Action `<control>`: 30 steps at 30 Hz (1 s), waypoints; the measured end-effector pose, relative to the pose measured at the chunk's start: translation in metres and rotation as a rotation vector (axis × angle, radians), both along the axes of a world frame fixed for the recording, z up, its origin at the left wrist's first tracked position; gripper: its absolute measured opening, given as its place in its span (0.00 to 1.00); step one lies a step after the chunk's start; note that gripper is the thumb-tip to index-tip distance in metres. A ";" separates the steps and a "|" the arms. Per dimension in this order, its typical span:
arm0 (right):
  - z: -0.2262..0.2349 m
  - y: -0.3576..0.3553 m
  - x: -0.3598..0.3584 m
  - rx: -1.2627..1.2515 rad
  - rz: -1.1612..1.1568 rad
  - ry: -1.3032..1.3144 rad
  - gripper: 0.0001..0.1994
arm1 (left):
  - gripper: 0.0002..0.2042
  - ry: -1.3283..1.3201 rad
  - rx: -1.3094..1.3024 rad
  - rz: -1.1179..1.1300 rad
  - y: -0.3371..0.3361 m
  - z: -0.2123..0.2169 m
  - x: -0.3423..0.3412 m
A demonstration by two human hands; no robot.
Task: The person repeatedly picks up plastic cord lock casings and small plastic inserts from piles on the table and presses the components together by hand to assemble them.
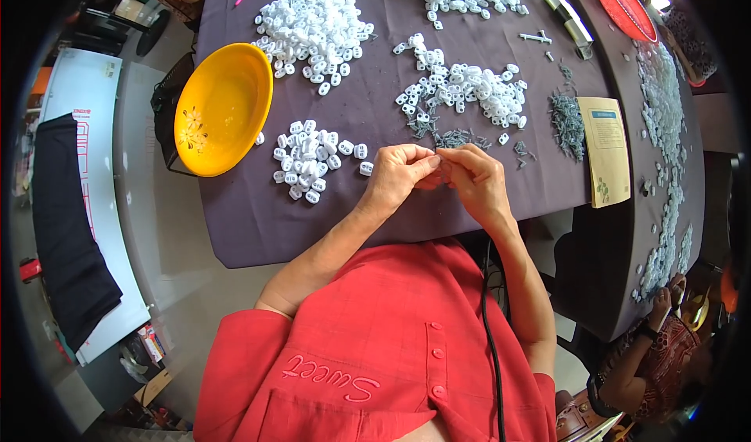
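Both hands meet over the near part of the dark cloth-covered table, fingertips almost touching. My left hand (397,177) is closed in a pinch of thumb and forefinger. My right hand (474,177) is closed the same way, and whatever lies between the fingers is too small to make out. Just beyond the fingertips lies a heap of small thin grey pieces (458,138). A pile of small white oval plastic pieces with two holes (469,86) spreads behind it. Left of my left hand sits a smaller pile of similar white pieces (305,160).
A yellow bowl (227,113) stands tilted at the left table edge. Larger white piles (313,31) lie farther back. On the right are more grey pieces (567,121) and a tan booklet (604,152). Another person's hands (669,293) are at the adjoining table (626,278).
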State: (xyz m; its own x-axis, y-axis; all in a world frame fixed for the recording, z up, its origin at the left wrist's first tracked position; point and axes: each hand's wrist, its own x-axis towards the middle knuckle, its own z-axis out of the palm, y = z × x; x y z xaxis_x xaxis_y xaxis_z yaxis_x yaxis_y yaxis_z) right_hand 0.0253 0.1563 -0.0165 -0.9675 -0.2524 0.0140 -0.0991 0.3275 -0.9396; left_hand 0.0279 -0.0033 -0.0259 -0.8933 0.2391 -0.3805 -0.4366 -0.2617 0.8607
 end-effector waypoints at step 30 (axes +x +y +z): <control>0.002 -0.006 0.007 -0.471 -0.190 -0.229 0.05 | 0.05 0.207 -0.286 0.020 0.013 0.019 0.013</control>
State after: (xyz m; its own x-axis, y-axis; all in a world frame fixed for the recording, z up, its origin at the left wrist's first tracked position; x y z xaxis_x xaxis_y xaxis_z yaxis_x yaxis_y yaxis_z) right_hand 0.0321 0.1500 -0.0146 -0.9870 -0.0908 -0.1328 0.1448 -0.1412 -0.9793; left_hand 0.0406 0.0101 -0.0065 -0.9619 0.1310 -0.2400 -0.2425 -0.0037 0.9701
